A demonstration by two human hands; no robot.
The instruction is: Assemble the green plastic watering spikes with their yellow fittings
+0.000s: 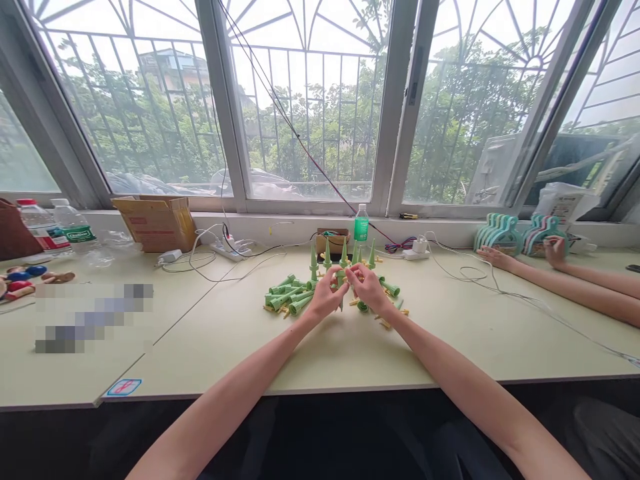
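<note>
My left hand (327, 293) and my right hand (369, 288) meet above the table. My left hand is closed around a green cone-shaped piece (341, 281), whose lower end points down. The fingers of my right hand pinch at the upper part of the same piece; any small part between them is too small to make out. Beyond my hands stand several pointed green pieces (313, 264) in a row. A pile of green cone pieces (290, 292) lies left of my hands, with small yellow pieces (385, 325) scattered to the right.
Behind the green pieces are a small brown box (333, 238) and a green-labelled bottle (361, 225). Power strips (233, 249) and cables lie along the back. At right, another person's hands (495, 258) rest near teal hangers (500, 235). A cardboard box (157, 225) stands back left.
</note>
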